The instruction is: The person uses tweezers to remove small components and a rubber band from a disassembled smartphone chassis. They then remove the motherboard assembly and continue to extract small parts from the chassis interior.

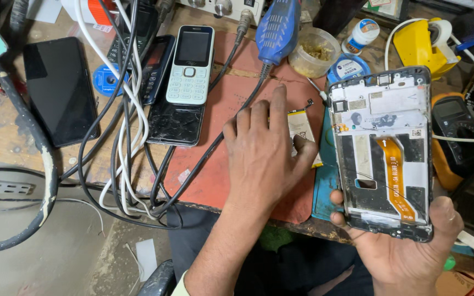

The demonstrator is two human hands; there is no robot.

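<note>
Head view: your left hand (261, 156) lies palm-down, fingers spread, on the red rubber work mat (215, 109), thumb touching a flat white-labelled phone battery (301, 129). Your right hand (412, 246) grips from below an opened grey smartphone frame with an orange flex cable (385, 148), held just right of the battery.

I saw a red mat (215, 109) on the bench, a white keypad phone (191, 66), a black smartphone (60, 90), a blue tool handle (277, 27), and an orange ribbon cable (393, 175) inside the grey opened phone frame (384, 148). The tape dispenser (421, 44) was yellow.
</note>
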